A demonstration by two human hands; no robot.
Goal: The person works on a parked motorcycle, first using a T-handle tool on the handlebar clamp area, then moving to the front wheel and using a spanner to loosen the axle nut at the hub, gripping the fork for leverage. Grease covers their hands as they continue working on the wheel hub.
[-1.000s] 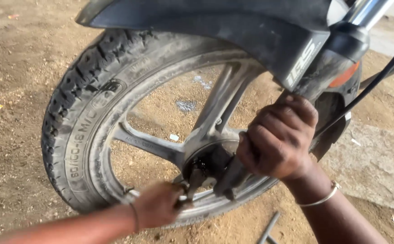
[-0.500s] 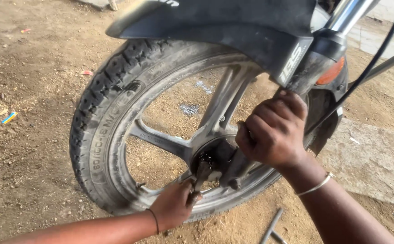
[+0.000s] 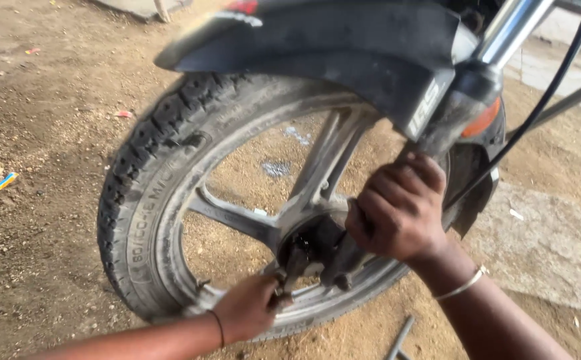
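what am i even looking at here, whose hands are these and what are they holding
This is one view from a camera worn on a person's head, looking down at their own two bare hands. In front of them is a motorcycle's front wheel, with a dark mudguard above and a shiny fork tube. The right hand grips a dark tool at the hub. The left hand holds another tool just below the hub. The wheel stands on sandy dirt ground; a metal rod lies there near the right forearm.
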